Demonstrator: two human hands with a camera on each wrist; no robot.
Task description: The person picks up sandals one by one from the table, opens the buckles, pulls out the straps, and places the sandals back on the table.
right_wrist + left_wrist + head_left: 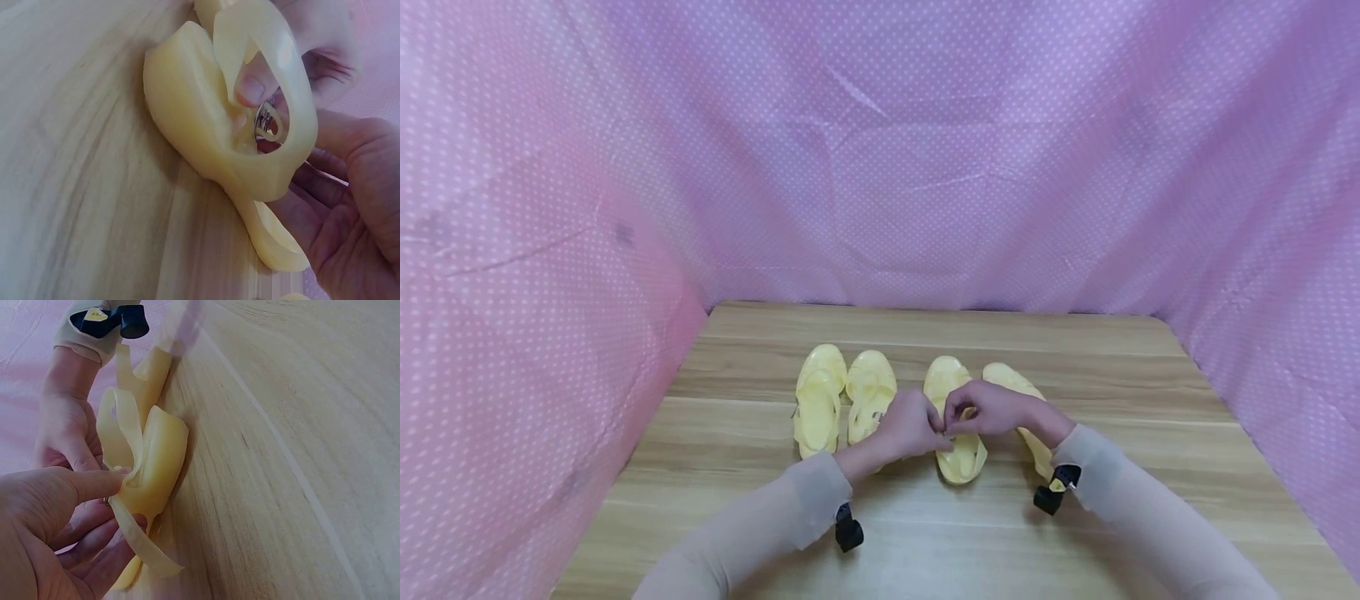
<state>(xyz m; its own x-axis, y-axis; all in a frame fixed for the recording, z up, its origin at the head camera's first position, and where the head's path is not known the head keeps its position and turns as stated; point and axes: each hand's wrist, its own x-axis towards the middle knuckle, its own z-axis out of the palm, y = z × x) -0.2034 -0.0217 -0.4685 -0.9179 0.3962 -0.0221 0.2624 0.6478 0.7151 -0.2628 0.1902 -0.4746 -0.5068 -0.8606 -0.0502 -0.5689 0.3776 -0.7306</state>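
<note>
Both hands are meeting over one sandal (957,454) near the middle of the table (1075,533): the left hand (908,427) is pinching a thin strap (128,425) between thumb and curled fingers (94,481), and the right hand (992,408) is curling round the same strap at a small metal buckle (265,120). Soft, glossy, pale yellow plastic is forming the sandal, with a rounded toe, a smooth moulded sole and flat ribbon-like straps arching above it. Its long axis is running from the near edge of the table toward the far edge, with the rounded toe pointing at the far edge and the heel lying toward the person. A second sandal (1026,417) of the same material is lying just beside it toward the right edge, partly hidden under the right wrist. Two more yellow sandals (842,400) are resting side by side toward the left edge, parallel to the first and pointing the same way. Pale wood-grain laminate with long lengthwise streaks is covering the table. Pink cloth with small white dots (880,150) is hanging round the far, left and right edges. Beige sleeves (790,512) are covering both forearms, each bearing a black wrist device (847,529).
</note>
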